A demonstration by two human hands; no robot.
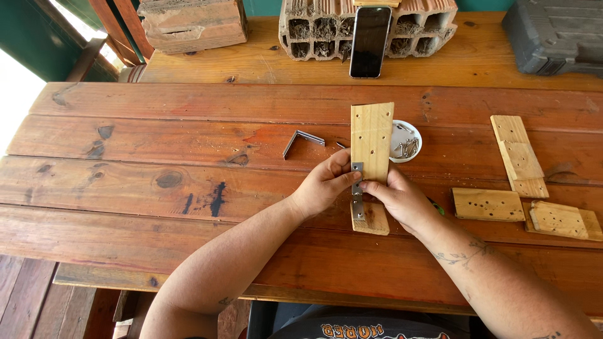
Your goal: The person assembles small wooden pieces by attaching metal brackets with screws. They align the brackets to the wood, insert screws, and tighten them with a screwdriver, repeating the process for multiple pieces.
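Wooden board (371, 141), pale and drilled with small holes, lies lengthwise on the red-brown plank desk (157, 138), a metal bracket (357, 191) set along its lower left edge. Left hand (321, 186) pinches the bracket's upper end between thumb and forefinger; right hand (402, 199) presses fingertips to the bracket just beside it, its grip closed on the board's right edge. Behind the board sits a white dish of screws (407, 143); an angle bracket (302, 140) lies to the left, and wood offcuts (519, 157) to the right.

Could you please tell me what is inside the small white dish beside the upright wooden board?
The white dish holds a loose pile of small metal screws. The wooden board covers its left edge, hiding anything there.
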